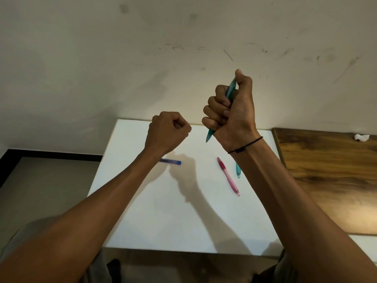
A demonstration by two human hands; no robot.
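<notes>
Your right hand (232, 111) is raised above the white table (163, 211), fingers wrapped in a fist round a teal pen (230, 90) held nearly upright, thumb pressed on its top end and its tip poking out below your palm. Your left hand (167, 131) is curled into a fist with nothing showing in it. On the table lie a blue pen (171, 161) partly behind your left wrist, a pink pen (227, 175), and a second teal pen (238, 171) beside it.
</notes>
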